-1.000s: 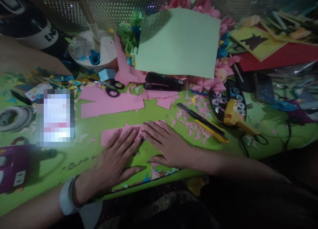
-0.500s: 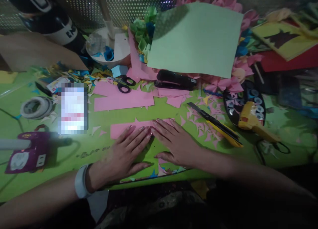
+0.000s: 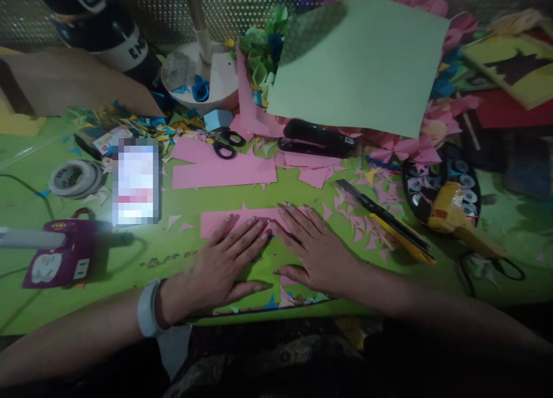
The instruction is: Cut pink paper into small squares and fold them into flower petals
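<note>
Nearest, scraps (image 3: 286,297) lie along the edge of the green table (image 3: 173,201), and a pale band (image 3: 148,309) circles the left wrist. The left hand (image 3: 228,257) and right hand (image 3: 313,248) lie palm down, fingers stretched out, grasping nothing. Their fingertips rest on the pink strip (image 3: 211,224), which lies flat under them, its left end bare. Both hands and strip keep the pose of a second ago; mainly the view differs, having swung left. The purple box (image 3: 60,262), cut off by the left edge then, now shows whole; the yellow card (image 3: 505,58), whole then, now runs off the right side.

Beyond the right hand are the cutter (image 3: 374,208) and glue gun (image 3: 447,211); left of the strip, the phone (image 3: 136,182) and tape (image 3: 89,177). Farther back, the scissors (image 3: 225,149) lie on pink paper (image 3: 224,176), near the stapler (image 3: 317,140). The green sheet (image 3: 358,69) stands behind.
</note>
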The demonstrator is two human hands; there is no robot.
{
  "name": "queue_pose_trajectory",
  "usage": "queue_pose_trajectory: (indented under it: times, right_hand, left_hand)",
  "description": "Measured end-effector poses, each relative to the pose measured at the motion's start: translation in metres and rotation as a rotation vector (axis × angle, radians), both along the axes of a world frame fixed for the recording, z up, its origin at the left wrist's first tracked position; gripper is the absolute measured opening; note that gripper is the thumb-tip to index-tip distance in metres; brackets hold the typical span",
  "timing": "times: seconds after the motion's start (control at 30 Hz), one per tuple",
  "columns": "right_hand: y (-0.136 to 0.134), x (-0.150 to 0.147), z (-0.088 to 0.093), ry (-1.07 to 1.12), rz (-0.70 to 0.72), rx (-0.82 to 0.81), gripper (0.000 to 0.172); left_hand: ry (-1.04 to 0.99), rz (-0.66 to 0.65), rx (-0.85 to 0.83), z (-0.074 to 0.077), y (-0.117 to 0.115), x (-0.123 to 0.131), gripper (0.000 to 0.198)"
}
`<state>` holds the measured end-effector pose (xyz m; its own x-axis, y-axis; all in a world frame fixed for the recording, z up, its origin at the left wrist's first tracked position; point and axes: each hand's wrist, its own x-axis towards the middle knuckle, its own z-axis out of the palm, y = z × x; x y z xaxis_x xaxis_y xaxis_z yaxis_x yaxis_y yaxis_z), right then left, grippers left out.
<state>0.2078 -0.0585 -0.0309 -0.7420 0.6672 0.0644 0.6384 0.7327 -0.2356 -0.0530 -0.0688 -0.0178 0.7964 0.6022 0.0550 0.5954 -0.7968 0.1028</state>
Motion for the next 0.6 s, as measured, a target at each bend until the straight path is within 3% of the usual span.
queue_pose_trajectory:
  times: [0.13,0.33,0.5,0.6]
  right_hand:
    - [0.009,0.004,0.006,0.043,-0.025,-0.026,0.076]
    - [0.039,0.014,0.016,0.131,-0.323,-0.051,0.053]
    - [0.045,0.012,0.013,0.132,-0.332,-0.11,0.037]
    - [0.046,0.011,0.012,0.144,-0.366,-0.125,0.036]
  left_hand:
    - [0.002,-0.001,-0.016,0.0,0.0,0.001,0.088]
    - [0.004,0.003,-0.028,0.0,0.001,0.001,0.088]
    - [-0.026,0.001,-0.015,-0.003,0.002,-0.001,0.089]
    - [-0.041,-0.006,-0.006,-0.005,0.002,-0.001,0.088]
